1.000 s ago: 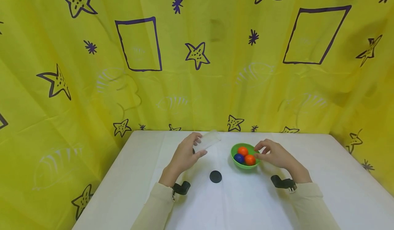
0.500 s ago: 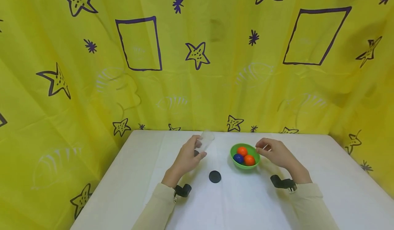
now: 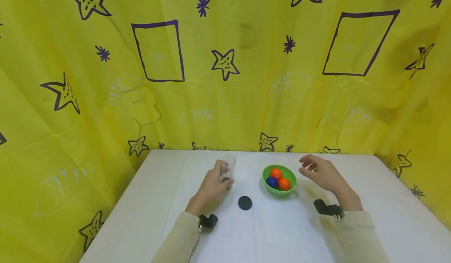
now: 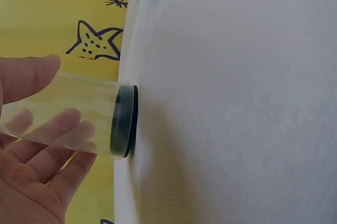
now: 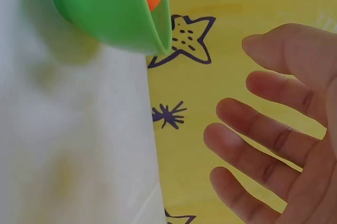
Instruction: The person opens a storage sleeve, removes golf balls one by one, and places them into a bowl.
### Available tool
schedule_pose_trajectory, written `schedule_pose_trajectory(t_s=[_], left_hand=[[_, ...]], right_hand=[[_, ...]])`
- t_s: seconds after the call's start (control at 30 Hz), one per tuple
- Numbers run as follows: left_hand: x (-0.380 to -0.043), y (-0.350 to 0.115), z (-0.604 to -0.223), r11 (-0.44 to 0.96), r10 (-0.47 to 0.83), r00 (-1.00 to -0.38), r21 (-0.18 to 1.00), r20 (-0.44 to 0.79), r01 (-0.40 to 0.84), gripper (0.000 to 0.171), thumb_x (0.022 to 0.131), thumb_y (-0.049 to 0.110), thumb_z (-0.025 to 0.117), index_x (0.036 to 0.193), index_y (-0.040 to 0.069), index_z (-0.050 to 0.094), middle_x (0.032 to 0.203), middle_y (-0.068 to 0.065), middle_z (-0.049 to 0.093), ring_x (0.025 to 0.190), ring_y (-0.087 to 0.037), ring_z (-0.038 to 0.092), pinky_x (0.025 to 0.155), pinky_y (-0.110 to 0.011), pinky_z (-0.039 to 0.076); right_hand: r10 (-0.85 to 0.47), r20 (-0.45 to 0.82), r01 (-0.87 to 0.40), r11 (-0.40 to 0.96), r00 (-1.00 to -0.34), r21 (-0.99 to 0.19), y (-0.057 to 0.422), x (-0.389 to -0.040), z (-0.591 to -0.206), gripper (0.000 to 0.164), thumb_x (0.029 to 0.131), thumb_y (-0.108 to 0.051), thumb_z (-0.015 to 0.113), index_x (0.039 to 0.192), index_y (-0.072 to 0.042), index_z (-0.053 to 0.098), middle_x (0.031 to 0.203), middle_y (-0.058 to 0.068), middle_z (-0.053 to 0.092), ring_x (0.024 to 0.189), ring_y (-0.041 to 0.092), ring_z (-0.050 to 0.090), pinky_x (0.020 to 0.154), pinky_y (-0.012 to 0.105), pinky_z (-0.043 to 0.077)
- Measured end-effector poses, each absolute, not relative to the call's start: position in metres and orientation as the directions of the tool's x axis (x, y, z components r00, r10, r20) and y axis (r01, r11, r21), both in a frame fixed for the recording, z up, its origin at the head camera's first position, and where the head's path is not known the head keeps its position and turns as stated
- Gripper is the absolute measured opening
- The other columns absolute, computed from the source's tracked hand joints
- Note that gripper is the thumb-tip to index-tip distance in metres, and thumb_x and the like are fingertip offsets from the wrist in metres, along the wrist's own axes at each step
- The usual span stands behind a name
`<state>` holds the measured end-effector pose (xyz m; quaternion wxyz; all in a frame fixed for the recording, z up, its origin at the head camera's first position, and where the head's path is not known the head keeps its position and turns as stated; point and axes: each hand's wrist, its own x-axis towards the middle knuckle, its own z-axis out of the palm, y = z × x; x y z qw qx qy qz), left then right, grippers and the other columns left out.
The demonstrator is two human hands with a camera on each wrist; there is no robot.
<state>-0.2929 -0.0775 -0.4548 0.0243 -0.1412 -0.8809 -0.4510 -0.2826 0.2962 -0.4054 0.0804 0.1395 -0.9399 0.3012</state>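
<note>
My left hand (image 3: 212, 181) grips a clear, colourless cylinder (image 3: 228, 169), thumb on one side and fingers round the other. It stands upright, its black lower end (image 4: 124, 121) right at the white tabletop. Nothing shows inside it. A loose black round lid (image 3: 244, 202) lies on the table in front of it. To its right sits a green bowl (image 3: 280, 191) with two orange balls (image 3: 276, 173) and a dark blue ball (image 3: 272, 182). Beyond the bowl's right side, my right hand (image 3: 320, 173) hangs above the table, fingers loosely bent and spread, holding nothing.
A white-covered table (image 3: 275, 231) reaches back to a yellow curtain (image 3: 246, 106) printed with stars and frames. The curtain also rises along both sides. Black wrist cameras (image 3: 208, 220) sit on both wrists.
The clear cylinder has gone from leaning right to upright as my left hand turned and lowered slightly. My right hand has drawn back to the right, away from the bowl's rim.
</note>
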Motion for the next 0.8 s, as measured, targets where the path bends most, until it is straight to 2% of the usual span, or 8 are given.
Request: schedule_pose_trajectory(t_s=[0.27, 0.4, 0.57, 0.7, 0.8], left_hand=[[-0.296, -0.081, -0.460, 0.516, 0.196, -0.976, 0.836, 0.100, 0.189, 0.059, 0.095, 0.022, 0.073, 0.142, 0.014, 0.038, 0.142, -0.016, 0.061, 0.136, -0.039, 0.055, 0.110, -0.057, 0.045], [-0.297, -0.087, -0.460, 0.508, 0.223, -0.973, 0.846, 0.055, 0.164, 0.075, 0.090, 0.024, 0.079, 0.148, 0.015, 0.033, 0.145, -0.018, 0.058, 0.136, -0.040, 0.054, 0.111, -0.060, 0.042], [-0.299, -0.104, -0.453, 0.557, 0.310, -0.951, 0.807, 0.016, 0.195, 0.091, 0.082, 0.021, 0.086, 0.153, 0.010, 0.030, 0.148, -0.024, 0.053, 0.133, -0.041, 0.055, 0.111, -0.060, 0.042], [-0.300, -0.120, -0.443, 0.648, 0.324, -0.946, 0.731, -0.010, 0.214, 0.086, 0.082, 0.017, 0.085, 0.152, 0.007, 0.037, 0.150, -0.024, 0.052, 0.135, -0.042, 0.053, 0.111, -0.058, 0.043], [-0.297, -0.132, -0.433, 0.706, 0.310, -0.949, 0.681, -0.055, 0.192, 0.074, 0.086, 0.017, 0.082, 0.149, 0.006, 0.044, 0.149, -0.025, 0.053, 0.134, -0.042, 0.055, 0.110, -0.058, 0.044]], right_hand=[[-0.167, 0.284, -0.301, 0.790, -0.944, -0.535, 0.310, -0.283, -0.408, 0.042, 0.097, -0.023, 0.069, 0.130, 0.002, 0.059, 0.122, 0.025, 0.067, 0.106, 0.040, 0.066, 0.094, 0.057, 0.051], [-0.139, 0.271, -0.271, 0.794, -0.952, -0.544, 0.314, -0.281, -0.407, 0.050, 0.098, -0.024, 0.068, 0.138, 0.003, 0.053, 0.127, 0.030, 0.063, 0.112, 0.045, 0.063, 0.096, 0.061, 0.049], [-0.102, 0.250, -0.229, 0.797, -0.963, -0.559, 0.319, -0.282, -0.404, 0.058, 0.100, -0.031, 0.066, 0.143, 0.003, 0.047, 0.131, 0.031, 0.059, 0.118, 0.048, 0.059, 0.098, 0.064, 0.047], [-0.089, 0.243, -0.215, 0.797, -0.966, -0.564, 0.323, -0.282, -0.404, 0.061, 0.101, -0.032, 0.065, 0.146, 0.003, 0.044, 0.134, 0.032, 0.057, 0.120, 0.050, 0.056, 0.099, 0.064, 0.046], [-0.080, 0.240, -0.205, 0.802, -0.967, -0.561, 0.326, -0.282, -0.403, 0.062, 0.101, -0.033, 0.064, 0.146, 0.004, 0.044, 0.135, 0.034, 0.055, 0.122, 0.051, 0.054, 0.098, 0.066, 0.045]])
